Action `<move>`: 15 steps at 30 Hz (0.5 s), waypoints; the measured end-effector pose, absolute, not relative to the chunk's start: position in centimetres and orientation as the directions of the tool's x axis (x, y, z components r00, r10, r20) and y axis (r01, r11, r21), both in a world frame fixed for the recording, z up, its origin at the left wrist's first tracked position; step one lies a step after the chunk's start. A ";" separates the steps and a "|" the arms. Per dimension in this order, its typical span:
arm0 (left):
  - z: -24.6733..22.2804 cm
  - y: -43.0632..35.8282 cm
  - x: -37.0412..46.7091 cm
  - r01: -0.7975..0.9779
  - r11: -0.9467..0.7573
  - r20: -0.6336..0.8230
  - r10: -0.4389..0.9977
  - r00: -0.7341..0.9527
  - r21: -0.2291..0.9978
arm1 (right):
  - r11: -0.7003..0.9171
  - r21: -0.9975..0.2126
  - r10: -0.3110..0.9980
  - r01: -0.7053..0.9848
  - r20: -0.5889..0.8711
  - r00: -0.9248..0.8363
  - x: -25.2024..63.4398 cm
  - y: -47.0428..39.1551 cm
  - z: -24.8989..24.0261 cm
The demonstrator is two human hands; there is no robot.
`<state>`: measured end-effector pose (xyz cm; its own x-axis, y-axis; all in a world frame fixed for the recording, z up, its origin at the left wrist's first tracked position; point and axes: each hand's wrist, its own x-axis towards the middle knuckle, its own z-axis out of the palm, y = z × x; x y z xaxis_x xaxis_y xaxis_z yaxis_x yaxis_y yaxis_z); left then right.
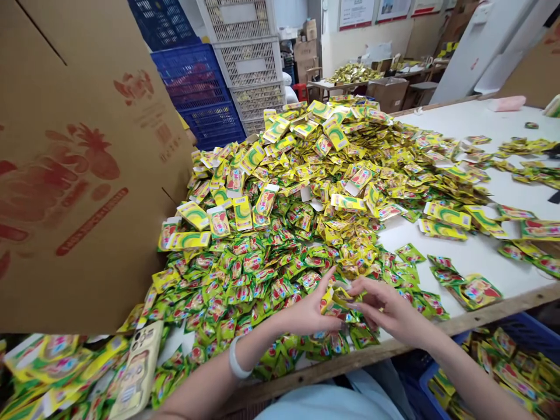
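Between my hands, just above the near edge of the heap, is a small yellow printed carton [329, 300] with its end open towards the right. My left hand [311, 312] grips the carton, index finger pointing up along it and thumb below. Curled at the carton's open end are the fingers of my right hand [387, 304]; their tips are pressed close, and whatever they pinch is hidden. Green sachets [245, 280] lie thick under and around both hands. Yellow sachets [356, 256] are piled just beyond them.
Flat-sided yellow cartons [242, 213] lie scattered over the heap on the white table [406, 236]. A large cardboard box [87, 175] stands at left, with a phone [137, 370] near its base. At lower right, a blue basket [431, 382] holds filled cartons. Stacked crates [247, 64] rise behind.
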<state>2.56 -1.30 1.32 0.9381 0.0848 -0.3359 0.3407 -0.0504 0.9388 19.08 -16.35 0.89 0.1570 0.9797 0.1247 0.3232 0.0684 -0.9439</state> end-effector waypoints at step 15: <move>1.2 -2.0 3.1 0.340 -0.075 -0.324 0.167 0.931 0.937 | -0.044 -0.964 0.999 0.262 -0.038 0.029 18.7 -16.7 1.5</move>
